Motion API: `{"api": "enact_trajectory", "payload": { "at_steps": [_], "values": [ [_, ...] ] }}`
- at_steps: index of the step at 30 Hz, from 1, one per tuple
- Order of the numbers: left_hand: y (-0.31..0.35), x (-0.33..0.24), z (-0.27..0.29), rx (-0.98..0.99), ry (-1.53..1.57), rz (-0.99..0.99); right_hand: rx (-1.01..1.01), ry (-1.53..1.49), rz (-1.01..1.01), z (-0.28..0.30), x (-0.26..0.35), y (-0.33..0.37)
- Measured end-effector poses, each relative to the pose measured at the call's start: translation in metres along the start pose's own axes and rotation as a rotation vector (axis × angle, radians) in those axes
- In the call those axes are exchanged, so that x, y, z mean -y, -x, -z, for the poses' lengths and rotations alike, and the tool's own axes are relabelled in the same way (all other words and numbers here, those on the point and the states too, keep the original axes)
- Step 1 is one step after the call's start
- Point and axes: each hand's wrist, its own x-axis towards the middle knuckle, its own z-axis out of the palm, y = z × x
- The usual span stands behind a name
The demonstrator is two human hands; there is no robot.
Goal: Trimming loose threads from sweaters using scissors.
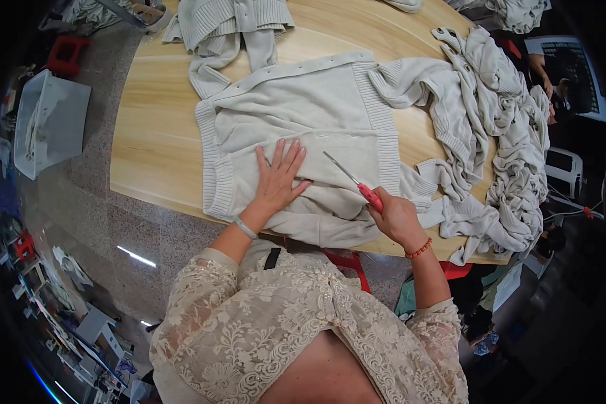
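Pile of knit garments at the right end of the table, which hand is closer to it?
Right. The right hand, gripping a red-handled tool, is left of the pile; the left hand is farther left, spread on the laid-out garment.

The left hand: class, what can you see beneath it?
Beneath the left hand is a pale knitted cardigan, spread on the wooden table. The patch of cloth directly under it is covered.

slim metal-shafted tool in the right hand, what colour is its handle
The slim handle is pinkish red; see the head view.
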Motion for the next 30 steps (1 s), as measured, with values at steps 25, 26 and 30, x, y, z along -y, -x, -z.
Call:
{"api": "enact_trajectory", "payload": {
  "at_steps": [25, 26, 30],
  "values": [
    [0.007, 0.06, 0.011, -0.573, 1.638, 0.697, 0.072, -0.031, 0.139, -0.01, 0.065, -0.018],
    [0.008, 0.061, 0.013, -0.568, 1.639, 0.681, 0.058, -0.03, 0.137, -0.012, 0.063, -0.026],
    [0.005, 0.081, 0.039, -0.492, 0.972, 0.577, -0.28, -0.08, -0.178, 0.01, 0.044, -0.075]
  ]
}}
